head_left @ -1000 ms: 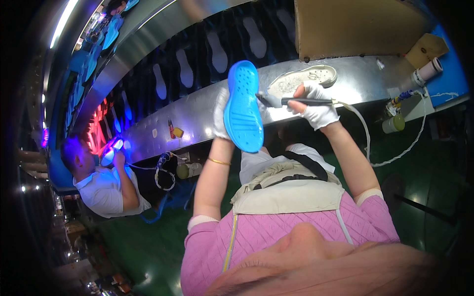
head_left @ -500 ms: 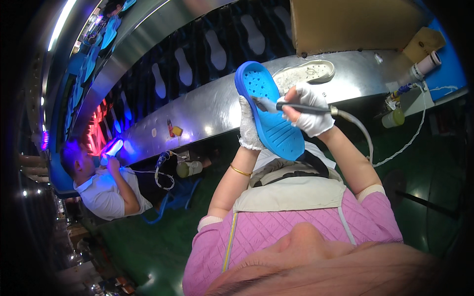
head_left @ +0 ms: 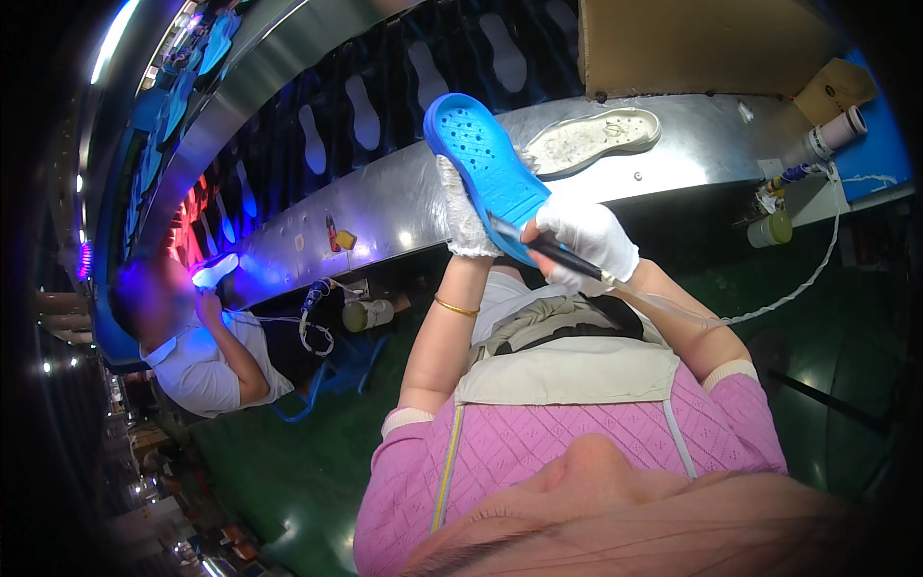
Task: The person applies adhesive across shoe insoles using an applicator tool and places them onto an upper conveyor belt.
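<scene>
A blue shoe sole (head_left: 486, 163) with a raised rim and small holes is held up, tilted, above my lap. My left hand (head_left: 463, 213), in a whitish knit glove, grips it along its left edge. My right hand (head_left: 590, 240), in a white glove with bare fingertips, is closed round a black-handled brush (head_left: 569, 260) with a thin hose at its rear end. The bristles are at the sole's lower left part, by the inner rim. Behind the sole, a dirty off-white sole (head_left: 598, 137) lies on the metal ledge.
The metal ledge (head_left: 394, 207) curves along a dark conveyor (head_left: 385, 82) carrying grey insole shapes. A cardboard panel (head_left: 702, 48) stands at the back right. Bottles (head_left: 769, 231) hang below the ledge. At left, a co-worker (head_left: 216, 361) holds a brightly lit sole. A small yellow block (head_left: 345, 239) sits on the ledge.
The blue sole has shifted up and left with my left hand. The brush has moved down from the sole's middle toward its lower left part, its handle now slanting down to the right.
</scene>
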`<action>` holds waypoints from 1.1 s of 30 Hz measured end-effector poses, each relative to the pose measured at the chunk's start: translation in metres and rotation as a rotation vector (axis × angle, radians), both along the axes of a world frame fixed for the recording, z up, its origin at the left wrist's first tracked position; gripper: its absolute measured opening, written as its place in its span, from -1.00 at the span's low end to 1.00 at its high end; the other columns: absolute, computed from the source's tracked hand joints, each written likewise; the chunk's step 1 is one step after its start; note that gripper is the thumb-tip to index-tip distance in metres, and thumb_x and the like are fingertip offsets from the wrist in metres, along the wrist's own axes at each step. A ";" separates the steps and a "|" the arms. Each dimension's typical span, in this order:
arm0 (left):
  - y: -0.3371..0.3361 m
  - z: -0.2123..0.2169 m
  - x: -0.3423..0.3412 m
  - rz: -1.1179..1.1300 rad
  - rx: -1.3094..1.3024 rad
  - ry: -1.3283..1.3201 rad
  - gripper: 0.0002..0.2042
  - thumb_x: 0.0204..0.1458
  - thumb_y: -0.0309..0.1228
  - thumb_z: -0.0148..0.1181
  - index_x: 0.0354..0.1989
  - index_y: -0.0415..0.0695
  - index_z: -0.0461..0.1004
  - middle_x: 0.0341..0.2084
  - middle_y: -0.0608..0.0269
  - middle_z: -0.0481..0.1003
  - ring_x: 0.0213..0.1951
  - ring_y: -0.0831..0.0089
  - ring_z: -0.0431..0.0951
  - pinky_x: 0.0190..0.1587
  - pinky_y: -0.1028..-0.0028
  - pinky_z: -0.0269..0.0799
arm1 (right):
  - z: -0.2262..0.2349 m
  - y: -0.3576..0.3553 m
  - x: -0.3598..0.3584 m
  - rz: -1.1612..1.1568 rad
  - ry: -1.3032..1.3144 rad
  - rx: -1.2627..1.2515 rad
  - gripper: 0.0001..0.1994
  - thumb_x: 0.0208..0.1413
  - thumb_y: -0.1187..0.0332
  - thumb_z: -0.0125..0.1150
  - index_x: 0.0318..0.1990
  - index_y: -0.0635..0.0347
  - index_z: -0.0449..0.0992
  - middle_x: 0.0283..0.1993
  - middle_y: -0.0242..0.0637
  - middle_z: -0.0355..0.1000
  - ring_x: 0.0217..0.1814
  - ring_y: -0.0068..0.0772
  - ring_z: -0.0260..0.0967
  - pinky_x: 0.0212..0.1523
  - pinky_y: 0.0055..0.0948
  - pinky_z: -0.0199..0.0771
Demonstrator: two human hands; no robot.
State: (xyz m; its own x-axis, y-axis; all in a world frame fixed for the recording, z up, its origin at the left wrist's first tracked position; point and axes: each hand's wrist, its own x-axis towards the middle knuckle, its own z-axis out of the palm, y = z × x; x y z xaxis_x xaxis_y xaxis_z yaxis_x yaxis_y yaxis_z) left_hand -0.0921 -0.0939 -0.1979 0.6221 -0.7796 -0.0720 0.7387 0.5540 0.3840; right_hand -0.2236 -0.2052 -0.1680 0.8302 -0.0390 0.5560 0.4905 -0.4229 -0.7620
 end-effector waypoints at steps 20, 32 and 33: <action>-0.006 0.022 -0.041 0.033 0.168 -0.154 -0.08 -0.14 0.41 -0.23 0.23 -0.15 0.03 0.13 0.01 0.19 0.07 0.10 0.30 0.15 0.16 0.21 | -0.008 -0.041 -0.003 -0.090 0.251 0.596 -0.89 0.02 0.47 0.20 -0.31 0.26 0.42 -0.37 -0.33 0.43 -0.40 -0.61 0.40 -0.32 -0.62 0.42; -0.008 0.012 -0.009 -0.094 -0.410 0.052 -0.13 -0.11 0.34 -0.16 0.25 -0.08 0.04 0.17 0.04 0.16 0.15 0.13 0.21 0.14 0.09 0.20 | -0.020 -0.012 -0.007 -0.076 0.115 0.385 -0.91 -0.04 0.54 0.22 -0.35 0.24 0.46 -0.38 -0.29 0.46 -0.42 -0.60 0.39 -0.36 -0.61 0.40; -0.008 0.016 -0.009 -0.007 -0.327 -0.067 -0.14 -0.08 0.35 -0.23 0.27 -0.07 0.00 0.20 0.03 0.12 0.18 0.10 0.17 0.19 0.12 0.14 | -0.017 -0.007 -0.008 -0.102 0.039 0.194 -0.90 -0.06 0.54 0.25 -0.37 0.24 0.46 -0.45 -0.31 0.46 -0.44 -0.63 0.39 -0.39 -0.63 0.39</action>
